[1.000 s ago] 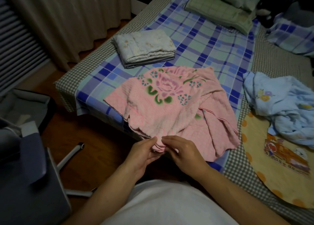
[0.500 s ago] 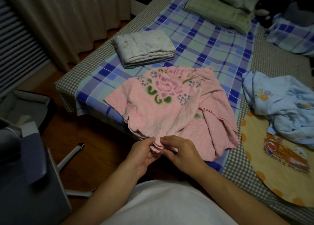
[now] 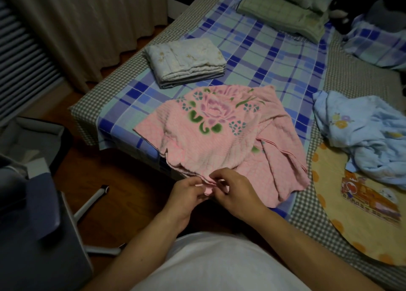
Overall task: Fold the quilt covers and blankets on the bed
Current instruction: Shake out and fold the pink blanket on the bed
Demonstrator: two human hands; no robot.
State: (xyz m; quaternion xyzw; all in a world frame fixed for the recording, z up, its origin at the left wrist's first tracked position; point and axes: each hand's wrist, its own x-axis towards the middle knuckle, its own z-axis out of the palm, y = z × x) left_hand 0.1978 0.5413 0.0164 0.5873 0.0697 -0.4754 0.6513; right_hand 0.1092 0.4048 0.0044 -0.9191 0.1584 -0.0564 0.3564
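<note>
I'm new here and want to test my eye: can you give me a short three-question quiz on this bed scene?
1. True or false: both hands pinch the near edge of the pink blanket.
2. Which item is already folded neatly? A) the white quilt B) the light blue blanket C) the pink blanket
3. Fill in: the flower printed on the pink blanket has ___ leaves.

Key: 1 true, left hand and right hand; 2 A; 3 green.
</note>
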